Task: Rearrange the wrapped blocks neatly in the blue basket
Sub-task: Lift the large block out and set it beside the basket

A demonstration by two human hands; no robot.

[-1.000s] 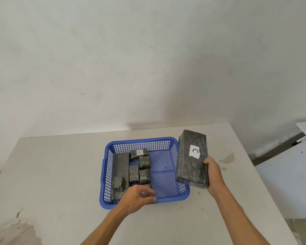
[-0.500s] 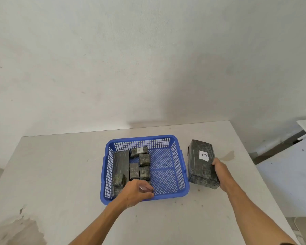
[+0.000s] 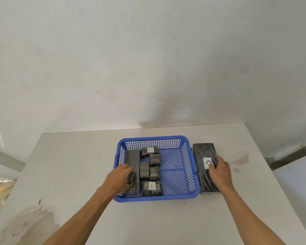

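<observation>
The blue basket stands mid-table. Inside, a long black wrapped block lies along the left wall, with several small wrapped blocks beside it; two carry "A" labels, one at the back and one at the front. My left hand reaches over the basket's left side, its fingers closed on a small dark block lying on the long block. A large black wrapped block with a white label lies flat on the table, just right of the basket. My right hand grips its near half.
The right half of the basket floor holds nothing. A brown stain marks the table right of the large block. Another white surface sits beyond the table's right edge. A wall rises behind the table.
My right hand has lowered the large block from the air onto the table, flat beside the basket. My left hand moved left, from the front "A" block to the small block on the long one.
</observation>
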